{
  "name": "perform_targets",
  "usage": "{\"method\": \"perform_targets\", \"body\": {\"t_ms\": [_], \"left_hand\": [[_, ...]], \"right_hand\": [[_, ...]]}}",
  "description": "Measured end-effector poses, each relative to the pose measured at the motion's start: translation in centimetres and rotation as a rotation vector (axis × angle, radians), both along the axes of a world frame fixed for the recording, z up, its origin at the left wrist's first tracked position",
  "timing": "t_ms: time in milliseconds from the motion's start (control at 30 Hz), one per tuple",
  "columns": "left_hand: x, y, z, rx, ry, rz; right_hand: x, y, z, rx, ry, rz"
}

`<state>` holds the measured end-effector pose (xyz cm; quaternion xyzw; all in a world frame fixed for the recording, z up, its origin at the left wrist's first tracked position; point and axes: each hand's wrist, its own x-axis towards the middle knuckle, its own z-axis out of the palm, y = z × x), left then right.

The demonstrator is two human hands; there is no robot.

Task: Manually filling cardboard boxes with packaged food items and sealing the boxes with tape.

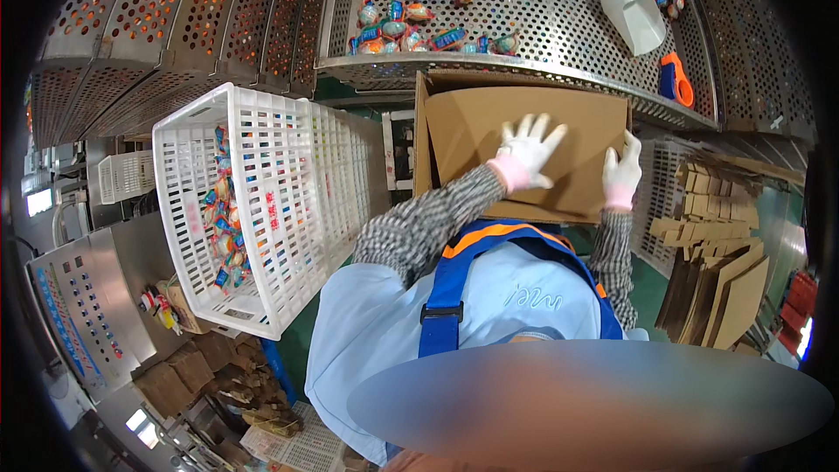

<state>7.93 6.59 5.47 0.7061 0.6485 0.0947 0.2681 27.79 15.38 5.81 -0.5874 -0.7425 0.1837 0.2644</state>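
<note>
In front of me stands a cardboard box [423, 137], with a brown cardboard sheet [472, 115] across its upper opening. My left hand [527, 152], in a white glove with a pink cuff, rests on the sheet with its fingers spread. At the box's right edge is my right hand [621, 174], gloved the same way. Its thumb lies towards the inside and its fingers reach along the rim; whether it grips the cardboard is unclear. The sheet hides whatever is inside the box.
Beyond the box, a perforated metal table [557, 6] carries many wrapped candies [406, 26], a white scoop [634, 13] and an orange-and-blue tape dispenser [678, 82]. At left, a white plastic crate [269, 210] contains candies. Flat cardboard pieces [711, 295] stand at right. A control panel [82, 311] is farther left.
</note>
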Motion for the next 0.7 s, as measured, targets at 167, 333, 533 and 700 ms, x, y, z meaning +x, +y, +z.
{"method": "perform_targets", "body": {"t_ms": [167, 333, 533, 700], "left_hand": [[-0.3, 1.3, -9.5, -0.59, 0.218, -0.037], [0.2, 0.8, -12.0, -0.571, 0.345, -0.034], [-0.8, 0.0, -15.2, -0.55, 0.327, -0.016], [0.0, 0.4, -15.8, -0.504, 0.401, -0.035]], "right_hand": [[6.0, 1.1, 0.2, -0.191, -0.113, 0.254], [10.3, -0.2, 2.1, -0.53, 0.177, 0.151], [21.7, 3.7, 3.1, -0.186, 0.035, -0.267], [35.3, 13.0, -0.4, -0.143, -0.179, -0.971]]}}
